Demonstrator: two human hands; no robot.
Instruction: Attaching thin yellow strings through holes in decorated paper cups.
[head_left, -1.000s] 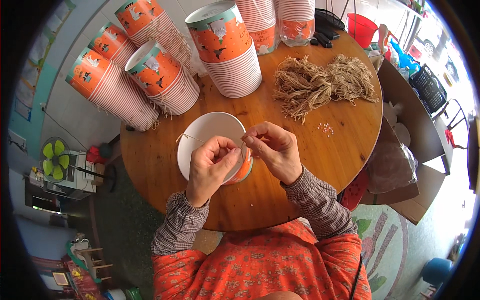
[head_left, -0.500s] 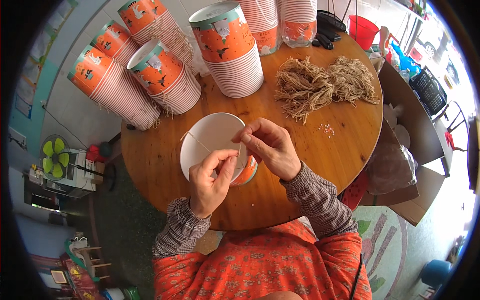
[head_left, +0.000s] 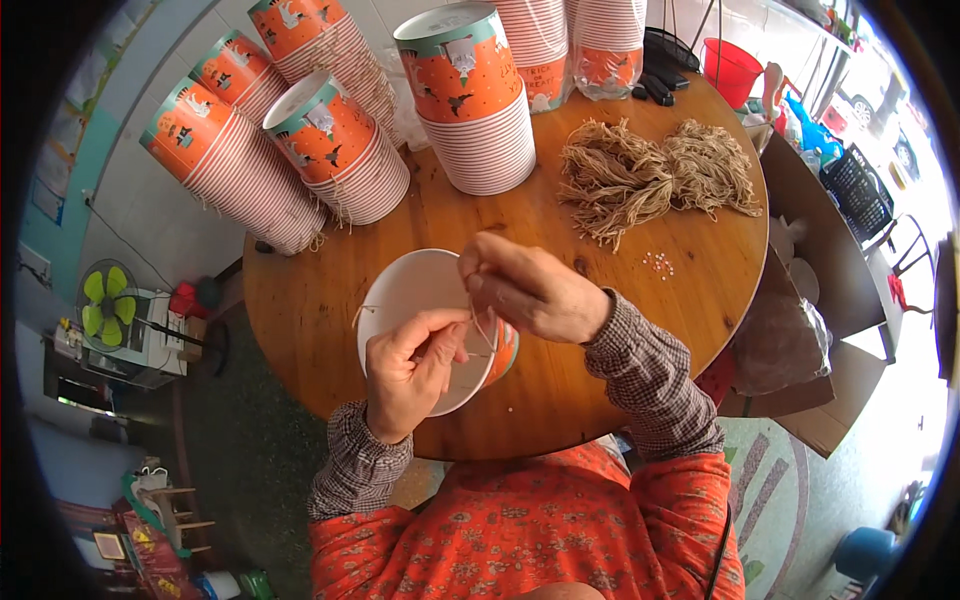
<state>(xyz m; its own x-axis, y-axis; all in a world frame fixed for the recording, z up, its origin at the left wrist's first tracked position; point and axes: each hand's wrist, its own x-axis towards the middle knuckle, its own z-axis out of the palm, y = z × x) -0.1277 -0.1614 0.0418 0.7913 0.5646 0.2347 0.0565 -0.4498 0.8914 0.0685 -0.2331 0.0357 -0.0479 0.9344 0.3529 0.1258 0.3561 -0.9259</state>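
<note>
A paper bucket [head_left: 400, 285], white inside and orange outside, lies tipped on the table with its mouth toward me. A thin tan string [head_left: 481, 338] runs at its right rim, and a short end of string [head_left: 366, 308] shows at the left rim. My left hand [head_left: 412, 372] is closed in front of the mouth, thumb and forefinger pinching the string. Just above the right rim, my right hand [head_left: 535, 290] is closed too, fingertips together on the string and slightly blurred. Whatever lies deeper between the fingertips is hidden.
Stacks of orange paper buckets [head_left: 475, 130] stand along the table's far side. A bundle of tan strings [head_left: 655, 180] lies at the far right, with small pale beads [head_left: 659, 264] nearer me. Beside the table's right edge is an open cardboard box [head_left: 815, 240].
My right hand has turned and pulled slightly up from the left fingertips. The bucket's mouth now sits a little lower and faces me more. My left hand still pinches the string.
</note>
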